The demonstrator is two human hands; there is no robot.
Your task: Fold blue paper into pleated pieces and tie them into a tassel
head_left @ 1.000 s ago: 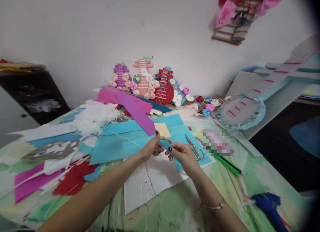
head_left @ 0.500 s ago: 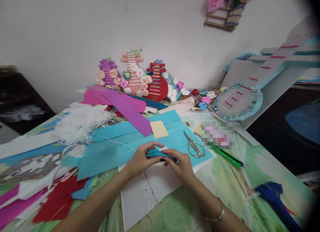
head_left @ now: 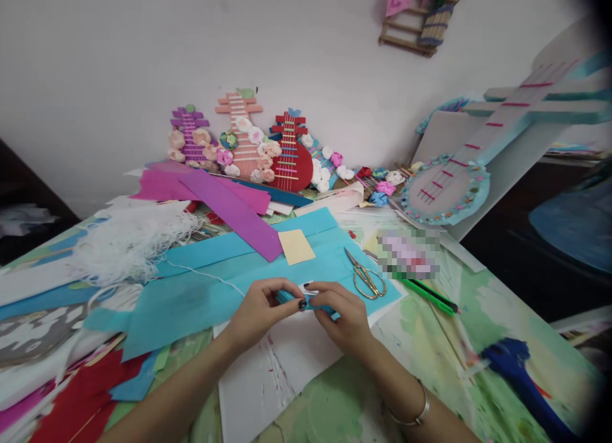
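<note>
Between both hands is a small folded bundle of blue crepe paper [head_left: 285, 296], mostly covered by fingers. My left hand [head_left: 261, 309] pinches its left end between thumb and fingers. My right hand [head_left: 342, 312] has its fingers closed around the right end. A bit of white shows between the fingertips, too small to make out. Under and behind the hands lie broad blue crepe sheets [head_left: 201, 303] and a white sheet [head_left: 248, 392]. A white string [head_left: 205, 274] runs across the blue sheet toward my left hand. Gold-handled scissors [head_left: 367, 280] rest to the right, beside a small cream paper square [head_left: 297, 246].
White tangled thread [head_left: 138, 242] lies at the left, near red paper [head_left: 86, 398]. A purple strip [head_left: 234, 213] crosses the back. Decorated lute-shaped crafts [head_left: 291, 153] lean on the wall. A green cutter [head_left: 428, 295] and a blue glue gun [head_left: 516, 373] lie right.
The right fingers have shifted on the blue bundle, the index fingertip lifting to its upper edge. The left thumb lies farther up along it. The whole view has swung slightly right.
</note>
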